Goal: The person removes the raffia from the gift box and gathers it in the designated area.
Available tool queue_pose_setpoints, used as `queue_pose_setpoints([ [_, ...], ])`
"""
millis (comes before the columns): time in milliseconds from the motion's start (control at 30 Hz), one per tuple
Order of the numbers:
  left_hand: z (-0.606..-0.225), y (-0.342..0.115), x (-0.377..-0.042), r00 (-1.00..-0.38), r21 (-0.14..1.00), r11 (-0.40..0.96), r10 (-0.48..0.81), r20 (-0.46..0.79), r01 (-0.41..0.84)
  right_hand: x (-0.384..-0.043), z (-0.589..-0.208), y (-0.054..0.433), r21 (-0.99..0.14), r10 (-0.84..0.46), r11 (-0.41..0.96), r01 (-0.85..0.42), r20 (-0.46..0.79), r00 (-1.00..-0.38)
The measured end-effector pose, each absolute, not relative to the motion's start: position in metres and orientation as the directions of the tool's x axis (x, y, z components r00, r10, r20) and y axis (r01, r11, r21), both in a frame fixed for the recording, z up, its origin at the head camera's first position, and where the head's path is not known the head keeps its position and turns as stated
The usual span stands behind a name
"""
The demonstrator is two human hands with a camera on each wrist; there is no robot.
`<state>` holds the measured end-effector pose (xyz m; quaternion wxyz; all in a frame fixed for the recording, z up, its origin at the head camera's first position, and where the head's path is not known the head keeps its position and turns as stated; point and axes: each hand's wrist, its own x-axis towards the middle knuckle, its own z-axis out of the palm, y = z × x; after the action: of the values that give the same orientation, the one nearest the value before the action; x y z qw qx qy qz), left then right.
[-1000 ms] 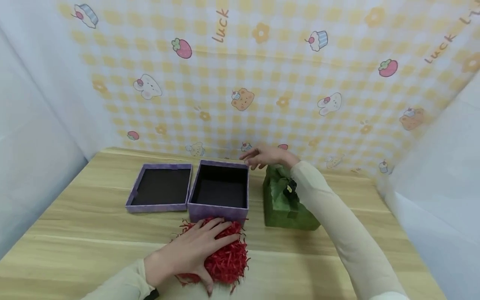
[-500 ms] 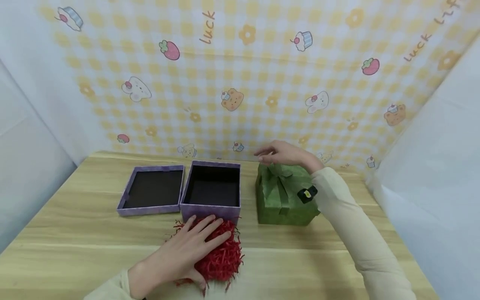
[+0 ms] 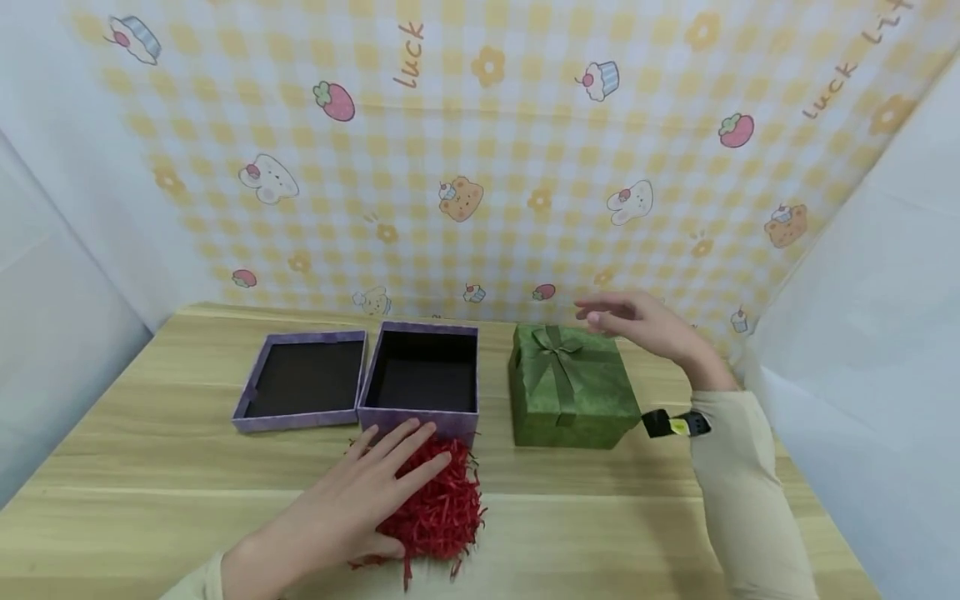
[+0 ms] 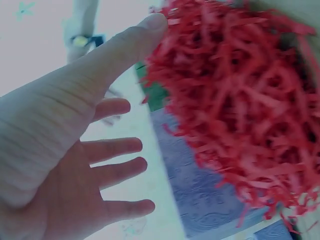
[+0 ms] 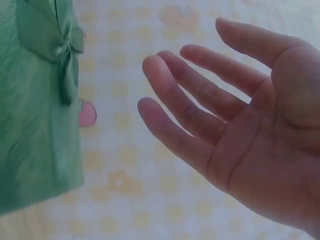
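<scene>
A heap of red shredded paper [image 3: 442, 512] lies in front of an uncovered purple box [image 3: 420, 417] with a black inside. My left hand [image 3: 352, 500] is spread over the heap's left side in the head view. In the left wrist view its fingers [image 4: 120, 165] are straight and apart, with the thumb tip close to the red shreds [image 4: 240, 105]. My right hand [image 3: 637, 321] hovers behind and to the right of a green gift box [image 3: 573, 392] with a ribbon bow. Holding nothing, its fingers are relaxed in the right wrist view, apart from the green box [image 5: 35, 125].
The purple lid [image 3: 303, 379] lies inside up, left of the purple box. All stand on a wooden table [image 3: 150, 467]. A checked cloth [image 3: 375, 167] hangs behind the table, with white sheets [image 3: 52, 225] at both sides. A small black device is strapped to the right wrist.
My right hand has moved rightward, from beside the purple box across the green box to its far right corner. My left hand has drifted slightly left on the red shreds. The head view has shifted.
</scene>
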<state>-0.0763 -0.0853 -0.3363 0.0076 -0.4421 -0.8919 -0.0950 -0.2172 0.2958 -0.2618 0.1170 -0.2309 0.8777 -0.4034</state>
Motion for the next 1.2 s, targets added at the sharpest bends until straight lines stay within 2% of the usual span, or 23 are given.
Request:
queue_pose_setpoints([
  [133,-0.330,-0.082,-0.074,-0.598,0.227,0.556,0.774,0.209,0.799,-0.199,-0.276,0.320,-0.775,-0.425,0.567,-0.278,0.013,-0.905],
  [233,-0.324,-0.073,-0.072,-0.607,0.332,0.517,0.740,0.290,0.789,-0.184,-0.288,0.334,-0.793,-0.367,0.560,-0.240,0.022,-0.930],
  [333,-0.319,-0.058,-0.071,-0.690,0.525,0.497,0.672,0.271,0.691,-0.169,-0.299,0.342,-0.806,-0.289,0.561,-0.188,0.022,-0.957],
  [433,-0.316,-0.036,-0.072,-0.780,0.716,0.450,0.589,0.211,0.534,-0.158,-0.311,0.346,-0.829,-0.227,0.538,-0.149,0.028,-0.974],
  [567,-0.319,-0.003,-0.075,-0.842,0.869,0.338,0.518,0.148,0.361,-0.147,-0.326,0.347,-0.878,-0.204,0.464,-0.120,0.026,-0.979],
  [800,-0.327,0.042,-0.099,-0.908,0.967,0.143,0.394,0.141,0.213,-0.146,-0.334,0.344,-0.911,-0.153,0.410,-0.051,-0.014,-0.988],
  [933,-0.339,0.067,-0.117,-0.965,0.999,0.036,0.261,0.026,0.036,-0.151,-0.336,0.341,-0.924,-0.125,0.383,0.003,-0.055,-0.991],
  [1067,-0.350,0.090,-0.133,-0.978,0.989,-0.083,0.176,-0.110,-0.126,-0.156,-0.341,0.333,-0.925,-0.125,0.377,0.047,-0.101,-0.987],
  [1200,-0.355,0.105,-0.144,-0.979,0.973,-0.155,0.130,-0.154,-0.174,-0.157,-0.345,0.327,-0.912,-0.131,0.404,0.076,-0.140,-0.982],
])
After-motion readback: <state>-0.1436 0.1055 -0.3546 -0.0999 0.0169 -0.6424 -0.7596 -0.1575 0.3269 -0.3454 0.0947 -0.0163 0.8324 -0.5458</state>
